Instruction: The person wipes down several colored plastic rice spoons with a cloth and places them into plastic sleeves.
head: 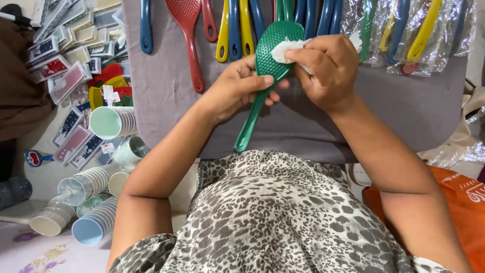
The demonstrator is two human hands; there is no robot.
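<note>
A green plastic paddle-shaped spoon (267,60) with a dimpled head is held upright over a grey cloth (161,91). My left hand (240,86) grips its neck just below the head, thumb across the front. My right hand (326,68) presses a small white cloth (284,49) against the spoon's head at its right side. The handle points down toward my lap.
Red, yellow, blue and green plastic spoons (230,30) lie in a row at the top of the grey cloth, some in clear wrap (404,30). Stacks of pastel cups (113,121) and flat packets (65,81) lie at the left. An orange bag (454,202) sits at the right.
</note>
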